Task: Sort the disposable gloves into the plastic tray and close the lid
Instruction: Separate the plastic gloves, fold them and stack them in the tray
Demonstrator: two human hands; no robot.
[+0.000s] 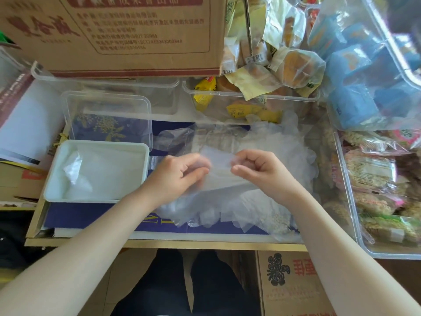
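Gloves barely started: 2 hands work 1 thin clear glove (pixel 218 159) above the loose pile (pixel 250 195) at centre. Left hand (pixel 180 176) pinches its near-left edge with curled fingers; right hand (pixel 262 169) pinches the other end, fingers curled too. At 9 o'clock from the hands sits the white plastic tray (pixel 54 179), holding what looks like just 1 or 2 gloves. Its clear lid (pixel 68 115) lies off, at 11 o'clock. By my reckoning, most of the sorting and the closing remain.

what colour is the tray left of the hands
White, opaque plastic tray, with some clear film inside; seen in the head view.
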